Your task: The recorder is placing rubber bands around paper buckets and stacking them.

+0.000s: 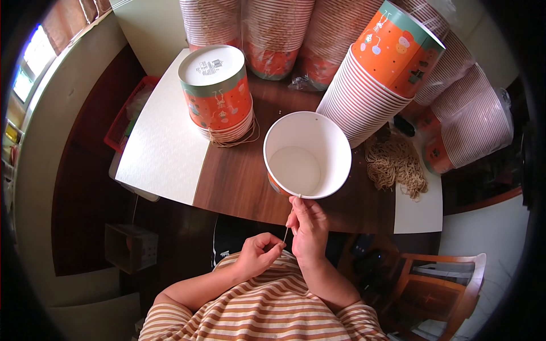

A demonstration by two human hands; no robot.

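Note:
A white-lined paper bucket (335,145) stands on the table in front of me, its open mouth tilted toward me. My right hand (310,233) is at its near rim, thumb and fingers pinched on a thin beige cord (286,232). A small light end of the cord shows at the rim above my fingertips; whether it passes through the wall is hidden. Lower and to the left, my left hand (259,256) pinches the cord's other part close to my body. A short stretch of cord runs between the two hands.
An upside-down stack of orange and green buckets (219,105) with cords round its base stands left. A tall leaning stack (369,91) rises on the right beside a heap of beige cords (392,165). Plastic-wrapped stacks (276,34) line the back. A wooden chair (438,284) stands lower right.

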